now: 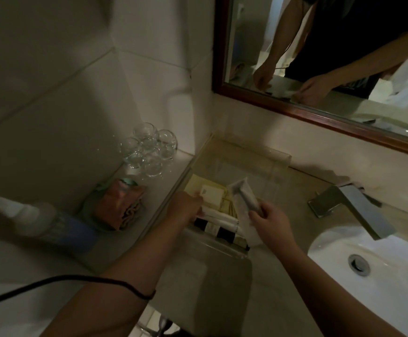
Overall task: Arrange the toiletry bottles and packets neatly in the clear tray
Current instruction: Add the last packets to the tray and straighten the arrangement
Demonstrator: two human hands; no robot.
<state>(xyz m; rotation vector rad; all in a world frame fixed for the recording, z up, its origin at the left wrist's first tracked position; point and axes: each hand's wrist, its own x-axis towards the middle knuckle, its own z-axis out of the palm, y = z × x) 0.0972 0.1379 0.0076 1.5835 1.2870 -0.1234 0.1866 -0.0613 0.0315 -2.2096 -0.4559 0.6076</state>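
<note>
Head camera view, looking down in dim light at a clear tray that sits on a beige worktop in the corner below a wood-framed mirror. The far half of the tray is bare; its near half holds pale yellow packets, white tubes lying flat, and small bottles with dark bands at the near edge. The right hand pinches the lower end of a white tube, holding it tilted above the tray's contents. The left hand reaches into the tray's left side, fingers curled onto the packets; whether it grips one cannot be told. Left of the tray, on a lower ledge, stand clear glasses mouth down, a pinkish tissue box and a blurred white and blue bottle. To the right are a square metal tap and a white basin. A black cable crosses the left forearm.
</note>
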